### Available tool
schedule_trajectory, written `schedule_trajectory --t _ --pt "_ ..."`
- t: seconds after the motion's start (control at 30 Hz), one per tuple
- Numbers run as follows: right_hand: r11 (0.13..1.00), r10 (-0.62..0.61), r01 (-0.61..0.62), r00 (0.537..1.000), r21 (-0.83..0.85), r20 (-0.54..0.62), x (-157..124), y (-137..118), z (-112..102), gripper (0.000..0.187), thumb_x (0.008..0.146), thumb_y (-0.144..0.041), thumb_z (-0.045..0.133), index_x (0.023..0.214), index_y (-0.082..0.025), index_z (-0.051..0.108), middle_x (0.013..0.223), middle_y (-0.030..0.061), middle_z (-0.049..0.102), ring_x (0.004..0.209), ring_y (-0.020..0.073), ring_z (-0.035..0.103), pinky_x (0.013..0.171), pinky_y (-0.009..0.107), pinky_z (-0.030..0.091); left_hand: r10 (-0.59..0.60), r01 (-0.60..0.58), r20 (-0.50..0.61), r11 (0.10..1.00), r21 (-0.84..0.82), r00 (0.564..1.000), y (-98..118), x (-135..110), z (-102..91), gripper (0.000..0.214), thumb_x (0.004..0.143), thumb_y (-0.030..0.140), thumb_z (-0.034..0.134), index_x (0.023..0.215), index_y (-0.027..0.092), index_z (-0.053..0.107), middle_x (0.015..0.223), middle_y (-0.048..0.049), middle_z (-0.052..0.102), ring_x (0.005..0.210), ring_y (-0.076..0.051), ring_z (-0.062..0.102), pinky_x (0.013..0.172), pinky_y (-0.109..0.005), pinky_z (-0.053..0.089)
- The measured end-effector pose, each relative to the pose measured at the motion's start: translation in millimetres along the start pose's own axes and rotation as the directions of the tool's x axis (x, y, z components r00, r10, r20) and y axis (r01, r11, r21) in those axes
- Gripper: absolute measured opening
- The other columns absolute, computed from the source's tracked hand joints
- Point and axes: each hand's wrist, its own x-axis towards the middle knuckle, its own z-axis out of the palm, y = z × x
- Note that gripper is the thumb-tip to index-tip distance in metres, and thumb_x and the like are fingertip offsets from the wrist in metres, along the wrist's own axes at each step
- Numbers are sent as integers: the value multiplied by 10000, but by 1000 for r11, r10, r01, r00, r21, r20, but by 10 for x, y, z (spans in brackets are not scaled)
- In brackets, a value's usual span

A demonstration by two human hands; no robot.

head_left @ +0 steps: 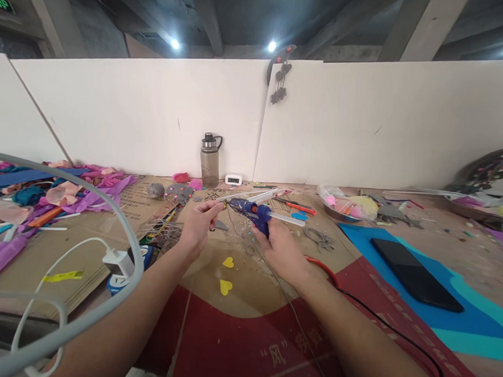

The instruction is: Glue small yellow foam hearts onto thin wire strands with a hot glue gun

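Note:
My right hand [280, 243] is wrapped round a blue hot glue gun [263, 213] with a clear glue stick [290, 219] jutting from its back end. The gun's nozzle points left, right at the fingertips of my left hand [201, 222]. Those fingers are pinched on a thin grey cord [233, 221], which trails down across the cardboard towards me. A small yellowish bit shows at the fingertips, too small to make out. Below the hands, two yellow hearts [228, 262] lie flat on the cardboard [245, 303].
Purple and teal scraps [108, 192] spread at left beside a white charger [119, 263] and thick grey cable [135, 244]. A bottle [209, 161] and small clock [234, 179] stand behind. At right lie a phone [415, 273] on blue sheets and a bowl [338, 214] of coloured pieces.

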Motion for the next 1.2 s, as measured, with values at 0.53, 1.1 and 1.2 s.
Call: schedule_trajectory --t 0.53,1.1,1.2 --pt "1000 -5 5 1000 0 9 8 -23 -23 351 916 -266 409 1244 -160 473 1119 157 638 1092 288 589 887 431 485 6 -6 -2 1000 15 1000 0 -8 8 319 579 406 810 705 141 685 510 51 451 442 -32 327 414 -186 209" --pt "989 94 -102 993 110 75 10 46 -2 300 916 -319 434 1140 -133 506 983 130 663 897 251 624 807 396 500 -31 31 -1 997 -74 1000 11 -2 17 316 552 373 826 692 139 666 556 38 503 450 -26 341 413 -187 197" --pt "996 73 -76 996 57 46 8 46 -1 295 918 -308 435 1151 -142 507 1033 142 657 951 262 615 835 404 491 -4 4 -1 999 -31 1000 0 -5 12 314 570 389 816 700 140 676 563 33 514 447 -28 337 414 -192 206"
